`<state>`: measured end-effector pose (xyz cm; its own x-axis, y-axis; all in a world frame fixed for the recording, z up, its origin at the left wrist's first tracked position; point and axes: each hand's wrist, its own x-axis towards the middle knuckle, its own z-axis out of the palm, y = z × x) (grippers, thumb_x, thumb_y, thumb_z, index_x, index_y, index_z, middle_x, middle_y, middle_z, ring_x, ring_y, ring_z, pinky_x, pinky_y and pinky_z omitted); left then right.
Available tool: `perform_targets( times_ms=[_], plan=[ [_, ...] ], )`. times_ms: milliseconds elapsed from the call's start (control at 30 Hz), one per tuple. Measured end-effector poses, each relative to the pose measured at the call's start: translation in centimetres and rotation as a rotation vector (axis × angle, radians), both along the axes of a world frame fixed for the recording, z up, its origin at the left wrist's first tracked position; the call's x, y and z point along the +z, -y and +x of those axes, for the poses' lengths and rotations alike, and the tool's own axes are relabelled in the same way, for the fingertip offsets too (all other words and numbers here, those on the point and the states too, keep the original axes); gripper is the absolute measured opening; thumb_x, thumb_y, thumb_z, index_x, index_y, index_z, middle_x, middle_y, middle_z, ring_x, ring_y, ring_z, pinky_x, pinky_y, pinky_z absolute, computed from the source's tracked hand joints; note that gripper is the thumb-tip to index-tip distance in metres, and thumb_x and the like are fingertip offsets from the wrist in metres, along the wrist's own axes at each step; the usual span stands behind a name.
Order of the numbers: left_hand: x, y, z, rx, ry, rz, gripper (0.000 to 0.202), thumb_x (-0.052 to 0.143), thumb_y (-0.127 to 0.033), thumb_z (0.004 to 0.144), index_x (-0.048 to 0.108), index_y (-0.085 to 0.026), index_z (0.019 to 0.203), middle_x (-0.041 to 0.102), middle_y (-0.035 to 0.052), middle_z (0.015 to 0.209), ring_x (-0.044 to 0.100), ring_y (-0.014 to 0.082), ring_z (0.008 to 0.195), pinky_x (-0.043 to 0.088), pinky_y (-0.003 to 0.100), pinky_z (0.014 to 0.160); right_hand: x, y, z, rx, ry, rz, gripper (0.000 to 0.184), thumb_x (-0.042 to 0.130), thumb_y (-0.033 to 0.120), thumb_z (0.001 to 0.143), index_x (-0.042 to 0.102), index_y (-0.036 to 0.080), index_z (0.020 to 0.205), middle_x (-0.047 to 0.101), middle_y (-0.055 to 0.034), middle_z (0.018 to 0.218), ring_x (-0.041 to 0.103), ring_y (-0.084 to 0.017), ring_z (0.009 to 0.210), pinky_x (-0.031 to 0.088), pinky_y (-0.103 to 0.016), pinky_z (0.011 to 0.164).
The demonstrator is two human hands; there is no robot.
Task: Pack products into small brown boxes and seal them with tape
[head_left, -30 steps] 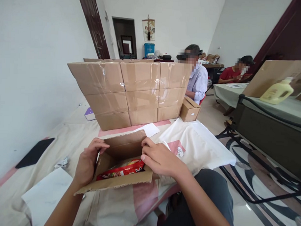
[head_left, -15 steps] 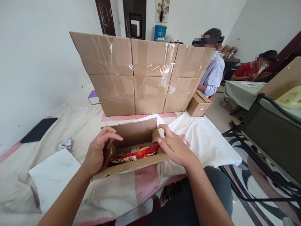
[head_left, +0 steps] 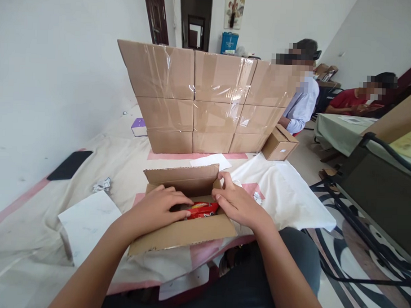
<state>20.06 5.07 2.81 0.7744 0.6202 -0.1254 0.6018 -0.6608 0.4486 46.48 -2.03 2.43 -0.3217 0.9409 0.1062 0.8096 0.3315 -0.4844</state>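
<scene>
A small cardboard box (head_left: pixel 182 236) stands on the cloth-covered table with its long flaps folded out. Inside lies a red printed packet (head_left: pixel 203 210), its left part covered by my left hand. My left hand (head_left: pixel 161 208) reaches over the box's left end, thumb and fingers apart, fingertips at the packet. At the right end, my right hand (head_left: pixel 239 204) is closed on the box's edge, with its index finger bent by the far flap's corner. Its other fingers are partly hidden.
Several taped cartons (head_left: pixel 214 87) form a wall behind the box. A smaller carton (head_left: pixel 280 143) stands to their right. White paper (head_left: pixel 88 222), crumpled foil (head_left: pixel 102 185) and a black flat object (head_left: pixel 70 165) lie left. Two people sit beyond, near a chair (head_left: pixel 376 187).
My left hand has moved right from the box's left edge, over the packet. The right hand stays at the right end. The view has shifted slightly left.
</scene>
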Motion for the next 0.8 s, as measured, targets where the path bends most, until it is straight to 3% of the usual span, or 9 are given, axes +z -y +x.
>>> perform_targets(
  times_ms=[167, 400, 633, 800],
  plan=[
    [-0.6, -0.5, 0.0, 0.023, -0.069, 0.037, 0.025, 0.054, -0.04, 0.095, 0.075, -0.034, 0.107, 0.077, -0.0034, 0.112, 0.067, 0.0235, 0.102, 0.04, 0.037, 0.09, -0.3, -0.2, 0.0, 0.043, -0.091, -0.034, 0.025, 0.035, 0.022, 0.101, 0.057, 0.022, 0.089, 0.038, -0.0053, 0.124, 0.059, -0.02, 0.1, 0.049, -0.035, 0.089],
    [-0.2, -1.3, -0.4, 0.217, -0.133, 0.148, 0.021, 0.048, -0.031, 0.093, 0.069, -0.027, 0.089, 0.076, 0.0034, 0.086, 0.068, 0.0257, 0.078, 0.039, 0.033, 0.063, -1.6, -1.1, 0.3, 0.067, -0.162, 0.019, 0.032, 0.033, 0.029, 0.103, 0.064, 0.021, 0.098, 0.035, -0.0074, 0.13, 0.056, -0.023, 0.108, 0.047, -0.04, 0.098],
    [-1.2, -0.7, -0.1, 0.124, -0.092, 0.194, 0.018, 0.056, -0.027, 0.091, 0.072, -0.028, 0.097, 0.077, 0.0029, 0.103, 0.069, 0.0272, 0.099, 0.042, 0.038, 0.083, -1.6, -1.2, 0.2, 0.076, -0.15, 0.0, 0.03, 0.034, 0.03, 0.103, 0.062, 0.023, 0.098, 0.033, -0.0065, 0.136, 0.054, -0.022, 0.107, 0.045, -0.042, 0.101],
    [-1.8, -1.0, -1.0, 0.125, -0.027, 0.189, 0.022, 0.056, -0.032, 0.092, 0.073, -0.029, 0.105, 0.077, 0.0017, 0.108, 0.068, 0.0254, 0.1, 0.042, 0.038, 0.088, -0.6, -0.9, -0.5, 0.103, -0.083, 0.096, 0.03, 0.033, 0.03, 0.101, 0.062, 0.022, 0.1, 0.031, -0.0077, 0.14, 0.053, -0.023, 0.103, 0.046, -0.043, 0.097]
  ],
)
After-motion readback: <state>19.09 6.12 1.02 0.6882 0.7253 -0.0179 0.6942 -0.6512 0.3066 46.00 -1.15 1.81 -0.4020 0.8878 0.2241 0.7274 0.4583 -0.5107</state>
